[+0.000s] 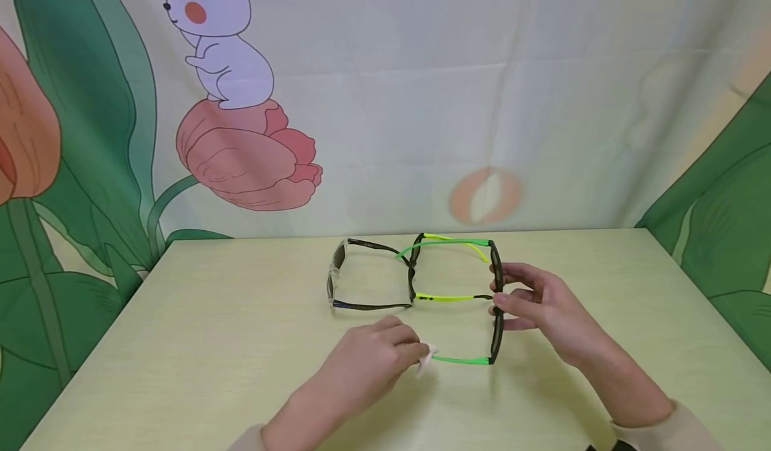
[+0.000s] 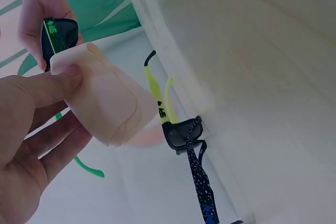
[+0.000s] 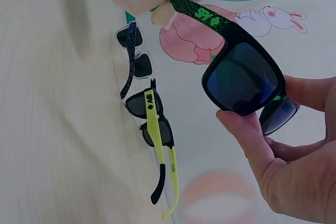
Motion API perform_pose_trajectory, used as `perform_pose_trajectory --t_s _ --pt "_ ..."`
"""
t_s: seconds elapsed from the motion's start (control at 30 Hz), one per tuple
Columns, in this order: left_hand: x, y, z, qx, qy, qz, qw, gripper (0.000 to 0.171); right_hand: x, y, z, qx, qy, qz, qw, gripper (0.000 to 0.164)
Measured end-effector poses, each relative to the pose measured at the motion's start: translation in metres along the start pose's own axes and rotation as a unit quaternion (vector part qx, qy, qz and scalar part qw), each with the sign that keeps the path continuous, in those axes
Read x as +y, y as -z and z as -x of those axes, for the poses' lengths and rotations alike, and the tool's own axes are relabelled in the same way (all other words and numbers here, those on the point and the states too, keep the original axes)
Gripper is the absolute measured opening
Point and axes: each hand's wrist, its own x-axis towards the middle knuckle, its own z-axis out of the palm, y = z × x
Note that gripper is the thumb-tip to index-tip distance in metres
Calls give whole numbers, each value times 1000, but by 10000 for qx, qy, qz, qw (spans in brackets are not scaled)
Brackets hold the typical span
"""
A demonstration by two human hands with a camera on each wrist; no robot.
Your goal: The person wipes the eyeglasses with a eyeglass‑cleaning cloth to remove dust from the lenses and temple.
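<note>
Over the pale desk (image 1: pixel 199 337), the right hand (image 1: pixel 551 307) grips green-templed sunglasses (image 1: pixel 497 337) mid-frame with its fingers; the left hand (image 1: pixel 369 361) pinches a cloth (image 2: pixel 107 98) around the near temple (image 1: pixel 464 359). Probably light, stiff, scratchable: hold rims (image 3: pixel 272 59), not lenses (image 3: pixel 241 80).

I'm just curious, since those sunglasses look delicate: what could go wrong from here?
Perhaps two things. The right hand holds the green-armed sunglasses by the front, close to the lenses, so its grip might smudge them. The left hand pinches a cloth at one temple; pulling too hard could bend it.
</note>
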Motion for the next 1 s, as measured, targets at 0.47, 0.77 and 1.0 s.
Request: perform_pose_trajectory --t_s 0.47,0.77,1.0 --pt "17 -2 -15 53 14 -365 9993 14 0 -19 -4 185 25 -221 9996 51" --pt "22 -6 -20 363 -142 -436 9983 21 0 -26 -7 247 29 -295 9993 52" --pt "19 -4 -17 279 -142 -432 9986 22 -1 -26 -7 175 17 -207 9996 50"
